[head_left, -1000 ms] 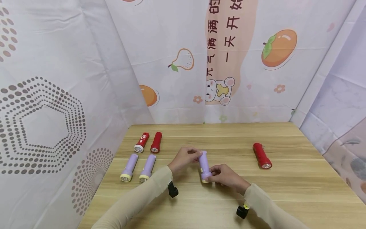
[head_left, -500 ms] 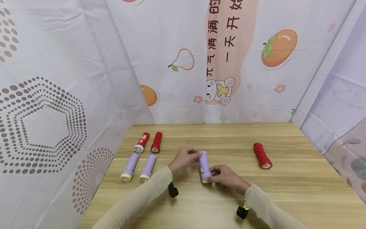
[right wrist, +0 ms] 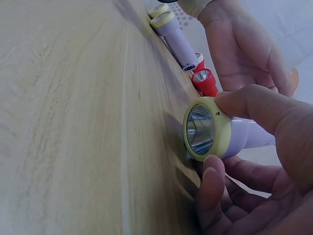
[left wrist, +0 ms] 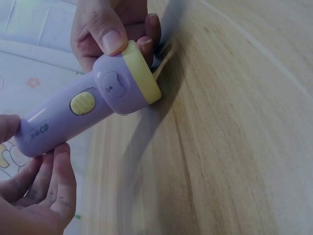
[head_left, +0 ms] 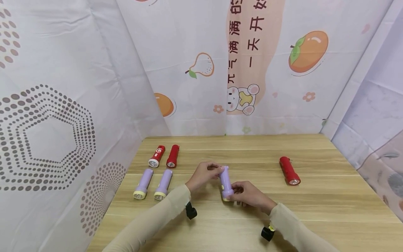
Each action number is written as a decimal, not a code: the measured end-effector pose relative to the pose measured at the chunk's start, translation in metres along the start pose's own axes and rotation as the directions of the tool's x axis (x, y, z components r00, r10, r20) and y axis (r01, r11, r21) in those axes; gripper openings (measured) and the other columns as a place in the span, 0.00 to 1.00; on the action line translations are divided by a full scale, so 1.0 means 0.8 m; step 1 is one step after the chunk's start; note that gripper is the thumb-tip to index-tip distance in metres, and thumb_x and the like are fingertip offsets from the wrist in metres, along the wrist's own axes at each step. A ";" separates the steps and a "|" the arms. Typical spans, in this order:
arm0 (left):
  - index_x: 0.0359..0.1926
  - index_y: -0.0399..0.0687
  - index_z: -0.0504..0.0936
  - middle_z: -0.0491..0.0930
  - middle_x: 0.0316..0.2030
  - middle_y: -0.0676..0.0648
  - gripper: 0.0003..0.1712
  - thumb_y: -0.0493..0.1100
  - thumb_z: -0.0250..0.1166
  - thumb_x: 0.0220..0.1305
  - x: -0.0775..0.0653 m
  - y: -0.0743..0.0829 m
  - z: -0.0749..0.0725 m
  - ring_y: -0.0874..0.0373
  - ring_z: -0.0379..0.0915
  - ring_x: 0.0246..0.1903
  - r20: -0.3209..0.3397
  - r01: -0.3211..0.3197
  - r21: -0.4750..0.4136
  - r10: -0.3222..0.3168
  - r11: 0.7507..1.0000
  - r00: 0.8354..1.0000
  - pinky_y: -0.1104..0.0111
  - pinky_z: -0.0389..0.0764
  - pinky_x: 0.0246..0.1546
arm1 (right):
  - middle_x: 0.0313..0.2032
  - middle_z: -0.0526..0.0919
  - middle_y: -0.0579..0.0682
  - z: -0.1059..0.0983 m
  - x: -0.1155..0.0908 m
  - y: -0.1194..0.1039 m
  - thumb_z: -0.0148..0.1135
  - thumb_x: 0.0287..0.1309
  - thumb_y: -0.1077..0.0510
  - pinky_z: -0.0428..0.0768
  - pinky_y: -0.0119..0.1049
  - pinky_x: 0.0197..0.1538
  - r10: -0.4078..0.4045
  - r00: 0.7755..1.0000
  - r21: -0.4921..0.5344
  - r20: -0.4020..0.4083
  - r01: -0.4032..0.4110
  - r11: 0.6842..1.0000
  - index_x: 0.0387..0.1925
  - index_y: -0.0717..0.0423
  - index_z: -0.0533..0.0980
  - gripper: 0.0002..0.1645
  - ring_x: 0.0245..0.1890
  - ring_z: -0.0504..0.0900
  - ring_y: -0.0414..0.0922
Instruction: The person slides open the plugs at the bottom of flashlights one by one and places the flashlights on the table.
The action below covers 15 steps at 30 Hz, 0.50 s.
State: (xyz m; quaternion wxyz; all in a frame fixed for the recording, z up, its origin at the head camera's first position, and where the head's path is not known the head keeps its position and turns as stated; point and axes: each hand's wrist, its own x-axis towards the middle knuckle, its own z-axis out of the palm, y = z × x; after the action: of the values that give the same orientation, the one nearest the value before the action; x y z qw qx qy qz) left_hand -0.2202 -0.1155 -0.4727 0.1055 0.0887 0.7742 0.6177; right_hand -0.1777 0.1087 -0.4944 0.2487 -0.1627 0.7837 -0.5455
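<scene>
A purple flashlight point(head_left: 226, 183) with a yellow lens ring is held between both hands over the middle of the table. My left hand point(head_left: 204, 174) pinches its tail end between thumb and fingers. At the head end, my right hand point(head_left: 249, 194) grips the yellow ring with thumb and fingers. In the left wrist view the flashlight point(left wrist: 73, 110) shows a yellow switch point(left wrist: 82, 103) on its side, and its head is tilted down close to the wood. The reflector point(right wrist: 200, 129) faces the right wrist camera.
Two purple flashlights point(head_left: 143, 184) point(head_left: 163, 184) lie side by side at the left. Behind them are a red flashlight with a white ring point(head_left: 156, 156) and an all-red flashlight point(head_left: 172, 156). Another red flashlight point(head_left: 289, 170) lies at the right on the wooden table point(head_left: 330, 203). Printed curtains point(head_left: 195, 101) enclose the back and sides.
Both hands keep the same hold on the purple flashlight, nearly still. The whole head view has shifted very slightly.
</scene>
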 end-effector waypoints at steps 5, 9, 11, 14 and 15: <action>0.44 0.47 0.82 0.83 0.39 0.49 0.23 0.58 0.68 0.56 -0.003 0.004 0.002 0.55 0.81 0.34 -0.002 -0.025 0.017 0.025 1.000 1.000 0.58 0.82 0.38 | 0.37 0.80 0.53 -0.001 0.000 0.000 0.71 0.51 0.49 0.74 0.36 0.21 -0.003 1.000 0.006 -0.002 0.003 1.000 0.51 0.60 0.75 0.29 0.26 0.76 0.46; 0.44 0.47 0.81 0.82 0.40 0.49 0.23 0.58 0.68 0.56 -0.007 0.006 0.005 0.56 0.80 0.37 -0.008 -0.039 0.012 0.039 0.999 0.999 0.60 0.82 0.38 | 0.36 0.79 0.53 -0.001 0.000 -0.001 0.72 0.51 0.50 0.74 0.37 0.22 -0.012 1.000 -0.006 0.002 0.012 1.000 0.50 0.59 0.76 0.28 0.26 0.75 0.45; 0.44 0.47 0.81 0.82 0.40 0.50 0.22 0.57 0.69 0.56 -0.009 0.007 0.006 0.56 0.80 0.38 -0.011 -0.044 0.001 0.044 0.999 0.999 0.60 0.82 0.39 | 0.36 0.79 0.53 -0.001 0.000 -0.001 0.72 0.50 0.50 0.74 0.37 0.21 -0.016 1.000 -0.013 0.003 0.016 1.000 0.50 0.58 0.76 0.27 0.26 0.74 0.45; 0.44 0.49 0.81 0.82 0.41 0.51 0.22 0.58 0.69 0.56 -0.014 0.009 0.008 0.56 0.79 0.39 -0.011 -0.055 0.001 0.055 0.998 0.998 0.59 0.82 0.40 | 0.36 0.79 0.52 -0.001 0.000 0.000 0.72 0.50 0.51 0.75 0.37 0.21 -0.025 1.000 -0.023 0.006 0.025 0.999 0.50 0.59 0.76 0.27 0.26 0.74 0.44; 0.44 0.50 0.81 0.82 0.41 0.51 0.22 0.58 0.69 0.56 -0.016 0.009 0.009 0.56 0.79 0.39 -0.012 -0.063 0.007 0.063 0.998 0.998 0.59 0.82 0.41 | 0.36 0.79 0.52 -0.001 -0.001 0.000 0.72 0.50 0.51 0.75 0.37 0.21 -0.024 1.000 -0.025 0.008 0.024 0.999 0.50 0.58 0.76 0.27 0.26 0.74 0.44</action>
State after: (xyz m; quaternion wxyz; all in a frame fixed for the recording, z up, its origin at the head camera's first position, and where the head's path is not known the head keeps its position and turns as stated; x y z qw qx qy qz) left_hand -0.2061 -0.1109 -0.4664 0.0813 0.1096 0.7738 0.6185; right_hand -0.1776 0.1093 -0.4942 0.2432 -0.1772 0.7876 -0.5378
